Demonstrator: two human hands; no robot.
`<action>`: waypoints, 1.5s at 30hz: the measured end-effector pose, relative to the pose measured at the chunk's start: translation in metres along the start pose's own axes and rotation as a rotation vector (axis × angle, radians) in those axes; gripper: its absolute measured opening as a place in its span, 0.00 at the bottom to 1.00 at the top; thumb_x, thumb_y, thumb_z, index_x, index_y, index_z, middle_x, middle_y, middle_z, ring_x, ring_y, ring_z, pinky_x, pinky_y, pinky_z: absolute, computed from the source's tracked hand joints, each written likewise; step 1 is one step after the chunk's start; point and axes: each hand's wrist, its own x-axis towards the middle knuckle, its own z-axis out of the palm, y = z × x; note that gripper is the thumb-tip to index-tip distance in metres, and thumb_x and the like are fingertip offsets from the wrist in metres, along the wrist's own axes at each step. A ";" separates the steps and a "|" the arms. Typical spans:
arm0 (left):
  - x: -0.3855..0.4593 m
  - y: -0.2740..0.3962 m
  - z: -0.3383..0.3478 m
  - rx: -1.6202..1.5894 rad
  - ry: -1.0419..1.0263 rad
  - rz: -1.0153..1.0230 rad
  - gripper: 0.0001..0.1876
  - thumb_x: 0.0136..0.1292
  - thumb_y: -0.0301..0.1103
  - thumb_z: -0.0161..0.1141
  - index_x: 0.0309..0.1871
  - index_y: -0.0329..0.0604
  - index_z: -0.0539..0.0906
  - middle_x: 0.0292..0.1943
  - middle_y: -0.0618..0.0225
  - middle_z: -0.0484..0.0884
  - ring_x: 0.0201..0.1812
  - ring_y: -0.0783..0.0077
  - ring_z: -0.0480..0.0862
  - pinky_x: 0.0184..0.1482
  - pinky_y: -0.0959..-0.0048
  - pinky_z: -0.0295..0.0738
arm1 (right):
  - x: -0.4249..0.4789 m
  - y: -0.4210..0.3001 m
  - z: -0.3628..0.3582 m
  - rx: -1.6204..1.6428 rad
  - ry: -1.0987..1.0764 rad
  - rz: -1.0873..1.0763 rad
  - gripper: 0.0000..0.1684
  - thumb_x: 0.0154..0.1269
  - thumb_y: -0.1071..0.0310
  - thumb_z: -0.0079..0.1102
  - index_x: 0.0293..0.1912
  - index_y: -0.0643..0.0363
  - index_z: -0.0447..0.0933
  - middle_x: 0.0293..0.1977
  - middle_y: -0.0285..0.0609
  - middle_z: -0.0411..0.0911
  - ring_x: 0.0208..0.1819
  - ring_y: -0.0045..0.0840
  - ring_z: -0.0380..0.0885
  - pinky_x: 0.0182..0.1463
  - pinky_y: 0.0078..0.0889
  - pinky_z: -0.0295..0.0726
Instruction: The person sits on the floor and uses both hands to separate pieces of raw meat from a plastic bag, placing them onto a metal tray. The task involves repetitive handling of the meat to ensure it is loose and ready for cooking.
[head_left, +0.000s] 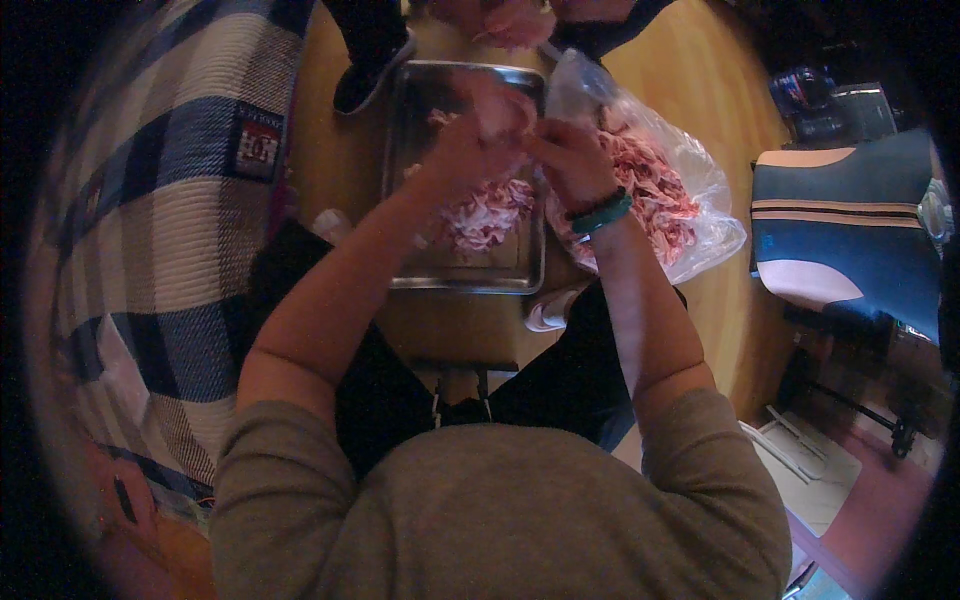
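Observation:
Both my hands meet over a metal tray (466, 285) on the floor between my legs. My left hand (463, 154) has its fingers around a pale pink, soft-looking piece (504, 118), blurred at its edges. The fingertips of my right hand (576, 161) pinch the right side of that piece; a green band circles this wrist. Below my hands, a heap of crumpled pink-and-white pieces (491, 214) lies in the tray. Just right of the tray, a clear plastic bag (712, 240) lies open, with many similar pink pieces (656, 191) inside. Their exact kind and material cannot be told.
Across the tray, another person's blurred hands (514, 22) are near something pink, and their dark shoe (367, 79) stands by the tray's far left corner. A checked cover (202, 150) borders the left. At right are a blue padded object (840, 225) and a bottle (802, 90).

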 end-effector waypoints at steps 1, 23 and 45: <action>0.001 -0.008 0.001 0.079 0.028 0.048 0.16 0.44 0.31 0.59 0.38 0.38 0.72 0.31 0.68 0.75 0.33 0.77 0.74 0.35 0.76 0.70 | 0.002 0.006 -0.001 0.042 -0.016 -0.013 0.11 0.53 0.67 0.53 0.36 0.64 0.71 0.30 0.35 0.72 0.32 0.16 0.68 0.37 0.17 0.65; 0.006 0.000 -0.017 -0.495 0.301 -0.221 0.14 0.50 0.40 0.58 0.34 0.39 0.75 0.26 0.70 0.74 0.26 0.77 0.75 0.26 0.78 0.70 | 0.003 0.028 -0.084 0.905 -0.106 0.197 0.10 0.57 0.63 0.44 0.33 0.59 0.68 0.22 0.36 0.66 0.21 0.21 0.61 0.29 0.23 0.67; 0.005 -0.016 -0.014 -0.651 0.053 -0.338 0.13 0.51 0.28 0.51 0.41 0.37 0.69 0.35 0.64 0.72 0.35 0.67 0.76 0.37 0.64 0.75 | 0.002 0.011 0.000 -0.175 0.430 -0.211 0.10 0.55 0.66 0.48 0.33 0.64 0.70 0.22 0.41 0.73 0.25 0.20 0.72 0.29 0.20 0.70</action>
